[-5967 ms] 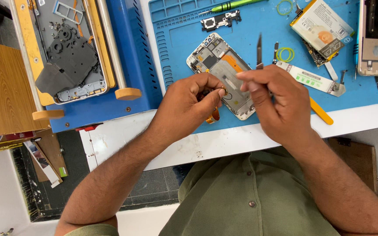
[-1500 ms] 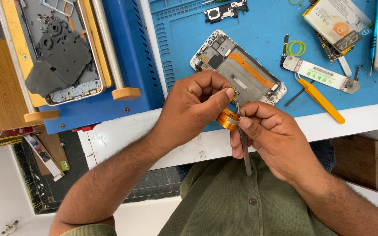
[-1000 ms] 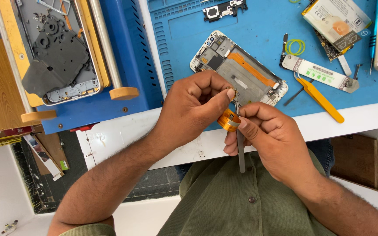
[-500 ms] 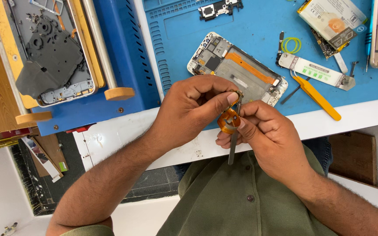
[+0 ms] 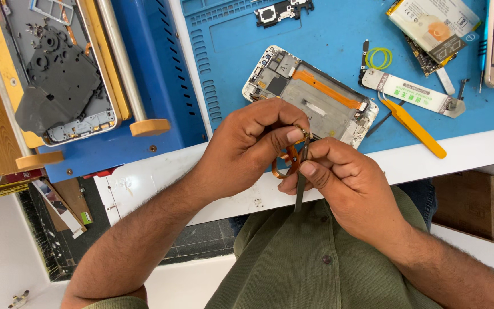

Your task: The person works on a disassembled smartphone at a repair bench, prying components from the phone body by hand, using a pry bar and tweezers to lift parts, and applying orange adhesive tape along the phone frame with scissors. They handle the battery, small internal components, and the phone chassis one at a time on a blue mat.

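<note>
Hands meet at centre: our left hand [image 5: 247, 146] pinches an orange flex cable [image 5: 290, 161]; our right hand [image 5: 347, 183] clamps dark tweezers [image 5: 299, 189]; opened phone frame [image 5: 321, 103] at twelve o'clock.

Left hand [image 5: 247, 146]: knuckles up, fingers curled inward, thumb and forefinger pinched together at the tips.
Right hand [image 5: 347, 183]: back turned to the camera, fingers folded, thumb and forefinger pressed together just beside the left hand's tips.
Contact: the fingertips [image 5: 294, 135] of both hands meet at one point; the hands touch there.
Left forearm: bare, running from the lower left up to the wrist, slightly bent.
Right forearm: bare, entering from the lower right, wrist nearly straight.
Height: both hands are held near the chest.
</note>
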